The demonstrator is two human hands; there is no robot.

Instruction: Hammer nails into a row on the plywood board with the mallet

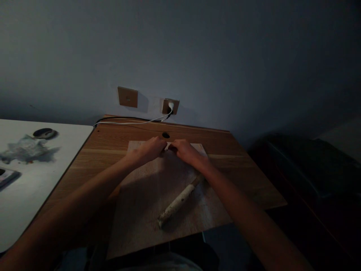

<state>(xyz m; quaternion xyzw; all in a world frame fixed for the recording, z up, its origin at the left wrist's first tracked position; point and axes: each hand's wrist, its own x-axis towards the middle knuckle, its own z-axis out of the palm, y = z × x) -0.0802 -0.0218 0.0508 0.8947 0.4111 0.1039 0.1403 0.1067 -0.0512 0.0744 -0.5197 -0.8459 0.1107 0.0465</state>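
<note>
Head view: left hand and right hand close together, fingers curled, whether clamped I cannot tell, over the pale flat wooden board's far end, mottled whitish rod bodyward; step seems two-handed fingerwork, next calling for steady fingertips.

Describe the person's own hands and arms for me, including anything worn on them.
The long, slim left forearm and right forearm show no sleeves or cables. The left hand and right hand are ungloved, wrists without watch or bracelet. Dimness hides any rings or small markings.
</note>
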